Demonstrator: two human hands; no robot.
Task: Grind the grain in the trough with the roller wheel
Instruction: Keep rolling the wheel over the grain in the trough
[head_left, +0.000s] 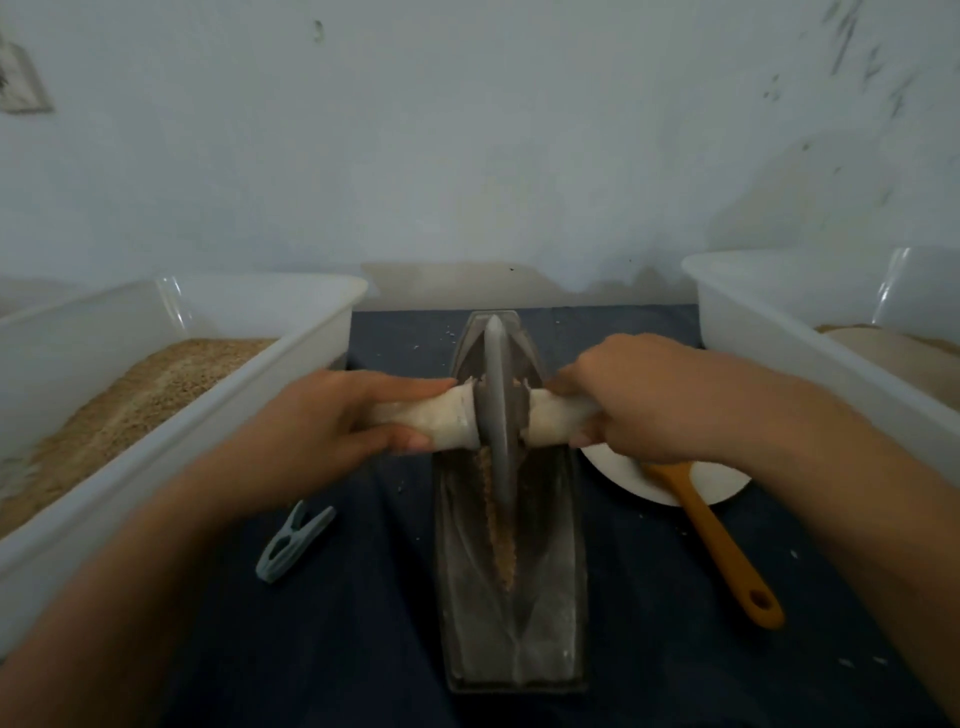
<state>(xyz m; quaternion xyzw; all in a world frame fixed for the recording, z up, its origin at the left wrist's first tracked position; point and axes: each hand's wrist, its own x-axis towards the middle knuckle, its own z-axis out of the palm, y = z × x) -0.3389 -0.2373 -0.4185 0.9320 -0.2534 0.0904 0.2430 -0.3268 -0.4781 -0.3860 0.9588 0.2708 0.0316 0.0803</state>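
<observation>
Grinding well under way: roller wheel (497, 400) standing on edge in the middle of the long trough (511, 597), left hand (332, 415) and right hand (634, 400) each curled tight round one white-wrapped end of the axle (447, 421), a thin brown line of grain (501, 540) along the groove on the near side, maybe only part crushed, hard to tell in this dim view. Room to roll far and near along the trough, but not much sideways: left tub (291, 358) of grain and right tub (727, 312) close by the knuckles, white plate (644, 483) with an orange-handled brush (717, 540) just right of the trough, grey clothes peg (295, 540) on the dark cloth (363, 597) to the left.
</observation>
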